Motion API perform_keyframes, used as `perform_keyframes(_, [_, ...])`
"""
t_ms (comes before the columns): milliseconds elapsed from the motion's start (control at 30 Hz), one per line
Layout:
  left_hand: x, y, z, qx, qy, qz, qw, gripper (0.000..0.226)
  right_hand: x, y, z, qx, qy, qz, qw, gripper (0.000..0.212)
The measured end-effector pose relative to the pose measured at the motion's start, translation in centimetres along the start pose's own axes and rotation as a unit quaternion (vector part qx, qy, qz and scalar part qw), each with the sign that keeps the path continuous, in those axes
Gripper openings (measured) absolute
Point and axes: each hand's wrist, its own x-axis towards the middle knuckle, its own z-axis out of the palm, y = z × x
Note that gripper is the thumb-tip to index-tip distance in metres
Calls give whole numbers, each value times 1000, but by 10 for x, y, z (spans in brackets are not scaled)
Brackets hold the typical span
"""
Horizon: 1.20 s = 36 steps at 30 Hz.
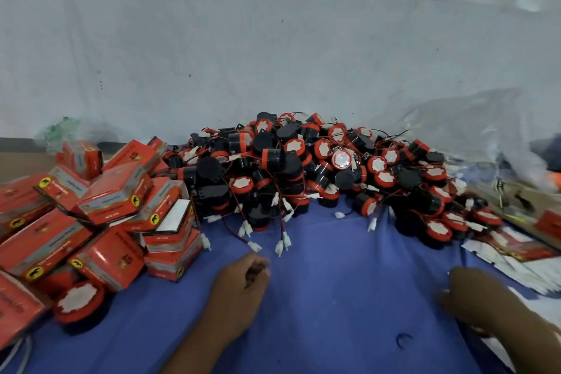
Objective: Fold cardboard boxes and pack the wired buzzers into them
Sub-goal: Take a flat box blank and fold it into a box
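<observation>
The left hand (243, 285) rests on the blue cloth (334, 297), fingers curled under; whether they pinch anything I cannot tell. The right hand (473, 294) is blurred, its grip unreadable, near the flat box blanks (516, 255). Beyond both hands lies the buzzer heap (303, 167), wires tangled: lifting one would likely drag its neighbours. Left of the left hand, loosely piled folded boxes (106, 206) could topple.
</observation>
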Motion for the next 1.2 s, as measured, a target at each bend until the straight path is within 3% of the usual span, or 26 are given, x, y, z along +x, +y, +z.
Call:
perform_keyframes(133, [0,-2,-1,4,-2,1,1000,15,-31,-47,-13,-80,125,-25,989,14])
perform_keyframes(267, [0,5,-1,-59,-1,-3,998,23,-54,-98,-41,-3,331,-29,943,21])
perform_keyframes(300, [0,9,-2,-117,0,-13,993,33,-57,-113,-48,65,376,-76,921,30])
perform_keyframes(367, [2,13,-3,-293,-23,-64,954,48,-64,-152,-50,174,447,-244,843,44])
perform_keyframes(433, [4,14,-7,-436,-63,-104,892,55,-65,-187,-35,232,377,-443,780,33])
perform_keyframes(500, [4,10,-11,-481,-68,-115,867,52,-59,-207,-12,326,240,-498,767,29])
perform_keyframes(567, [6,6,-13,-494,-47,-126,859,43,-54,-216,2,387,205,-470,767,34])
perform_keyframes(633, [7,4,-11,-483,-44,-118,866,37,-46,-217,10,396,260,-416,776,40])
perform_keyframes(700, [7,6,-6,-472,-50,-105,874,39,-40,-213,13,414,256,-362,795,64])
perform_keyframes(767, [4,9,-4,-461,-62,-88,881,42,-39,-210,9,453,203,-337,800,80])
perform_keyframes(900, [-2,15,-4,-399,-146,-5,905,42,-42,-204,4,571,147,-296,751,77])
perform_keyframes(1000, [-4,19,-4,-415,-183,-4,891,51,-42,-204,8,631,66,-272,724,93])
perform_keyframes(1033, [-5,21,-3,-419,-189,-5,888,52,-41,-204,9,651,52,-261,711,89])
perform_keyframes(1100, [-8,25,1,-406,-171,-4,898,52,-40,-202,6,678,54,-239,693,72])
perform_keyframes(1200, [-15,33,8,-317,-110,39,941,39,-45,-201,0,713,42,-214,666,63])
